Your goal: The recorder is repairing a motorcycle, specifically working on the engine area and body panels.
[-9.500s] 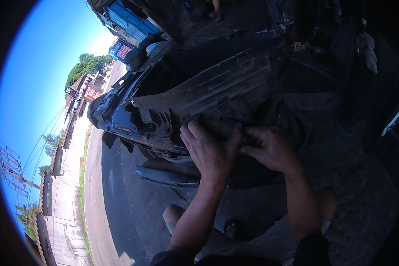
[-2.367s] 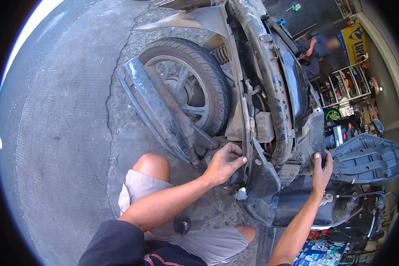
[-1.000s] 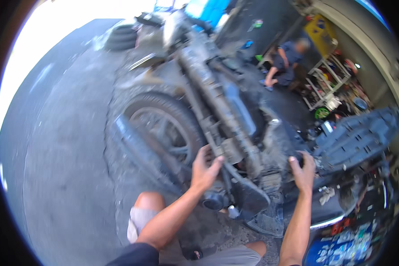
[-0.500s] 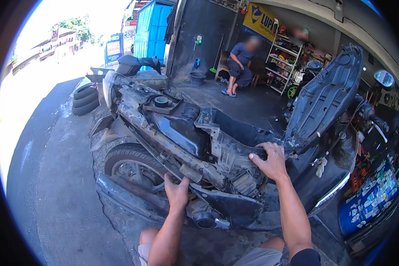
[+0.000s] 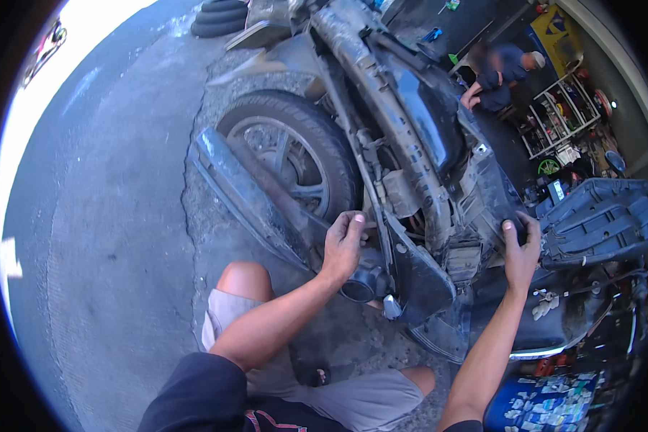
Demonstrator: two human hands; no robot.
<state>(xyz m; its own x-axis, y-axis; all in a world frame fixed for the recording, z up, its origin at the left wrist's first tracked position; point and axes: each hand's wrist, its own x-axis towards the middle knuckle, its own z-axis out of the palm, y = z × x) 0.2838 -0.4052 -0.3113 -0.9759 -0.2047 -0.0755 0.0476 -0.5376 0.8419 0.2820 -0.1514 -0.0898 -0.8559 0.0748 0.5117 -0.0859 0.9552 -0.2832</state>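
Observation:
I crouch beside a partly stripped dark scooter [image 5: 428, 129]. My left hand [image 5: 344, 245] is curled with thumb against fingers beside the narrow lower side rail [image 5: 381, 237]; what it holds, if anything, is hidden. My right hand [image 5: 520, 248] grips the edge of the black plastic underseat panel [image 5: 489, 209], thumb on top. The raised seat [image 5: 597, 223] lies just right of that hand. The rear wheel [image 5: 320, 165] shows behind a long loose exhaust-side cover [image 5: 241, 187], and the black round housing [image 5: 356, 288] is below my left hand.
A seated co-worker [image 5: 507, 68] is inside the workshop by a metal shelf [image 5: 558, 119]. Stacked tyres [image 5: 216, 21] stand on the pavement [image 5: 108, 216] at upper left, a blue drum [image 5: 533, 403] at lower right. A motorbike [image 5: 45, 50] is on the bright road.
My view has turned back down toward the wheel and pavement. My left hand's fingers are more curled than half a second ago. My right hand stays at the underseat panel's edge.

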